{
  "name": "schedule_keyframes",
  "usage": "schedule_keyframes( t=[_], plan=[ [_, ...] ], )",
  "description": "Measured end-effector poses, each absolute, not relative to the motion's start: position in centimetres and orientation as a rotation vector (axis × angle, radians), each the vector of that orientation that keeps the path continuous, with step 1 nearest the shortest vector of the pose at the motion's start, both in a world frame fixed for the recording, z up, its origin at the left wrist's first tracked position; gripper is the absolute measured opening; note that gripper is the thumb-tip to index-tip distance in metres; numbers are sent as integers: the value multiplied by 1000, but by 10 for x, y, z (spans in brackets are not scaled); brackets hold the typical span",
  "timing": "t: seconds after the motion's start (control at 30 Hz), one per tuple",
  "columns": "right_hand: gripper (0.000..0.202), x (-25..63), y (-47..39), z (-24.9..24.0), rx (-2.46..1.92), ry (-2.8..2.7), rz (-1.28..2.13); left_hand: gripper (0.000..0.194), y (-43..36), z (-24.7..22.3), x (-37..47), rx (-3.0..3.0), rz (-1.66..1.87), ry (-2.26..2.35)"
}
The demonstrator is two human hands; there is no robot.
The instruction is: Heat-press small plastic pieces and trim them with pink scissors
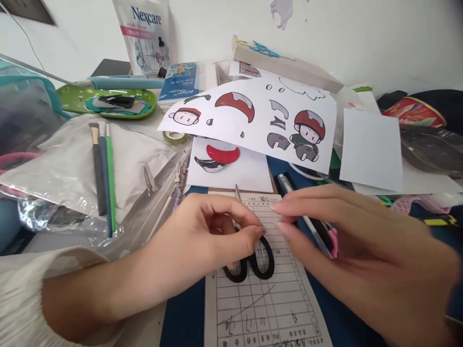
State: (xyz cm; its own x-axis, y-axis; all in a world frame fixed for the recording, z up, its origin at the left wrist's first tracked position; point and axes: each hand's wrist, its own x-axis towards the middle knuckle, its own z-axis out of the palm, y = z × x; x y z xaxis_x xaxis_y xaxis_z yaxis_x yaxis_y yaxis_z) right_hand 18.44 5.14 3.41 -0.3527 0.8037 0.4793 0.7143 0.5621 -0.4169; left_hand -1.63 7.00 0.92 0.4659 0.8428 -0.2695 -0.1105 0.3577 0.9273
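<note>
Left hand pinches a tiny piece. Right hand, fingertips parted, hovers beside that pinch. Black-handled scissors lie below it on a printed form.

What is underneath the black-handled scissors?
Beneath the scissors is a gridded printed form with handwriting, which also shows inside one handle loop. The left hand blocks the scissors' middle, so whatever lies under that part cannot be seen.

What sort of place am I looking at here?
Probably a paper-craft workspace: scissors, a brush and a sheet of cartoon pieces lie close together. Whether it's in a home, I can't tell.
</note>
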Motion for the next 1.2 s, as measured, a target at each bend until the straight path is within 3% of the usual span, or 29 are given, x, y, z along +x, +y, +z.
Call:
schedule_keyframes(
  t=[0.13, 0.4, 0.53, 0.7, 1.2],
  plan=[
    [19, 179, 54, 22, -1104, -2119, 204, 6, 69, 9, -16, 1017, 721, 933],
    [12, 183, 52, 24, -1063, -2237, 160, 33, 71, 6, -16, 1027, 729, 1103],
    [15, 184, 52, 24, -1078, -2254, 145, 27, 70, 7, -17, 1016, 730, 1088],
    [16, 182, 51, 22, -1081, -2223, 84, 3, 69, 9, -17, 936, 722, 875],
    [19, 182, 48, 17, -1066, -2158, 21, 9, 69, 8, -18, 1006, 735, 909]
  ],
)
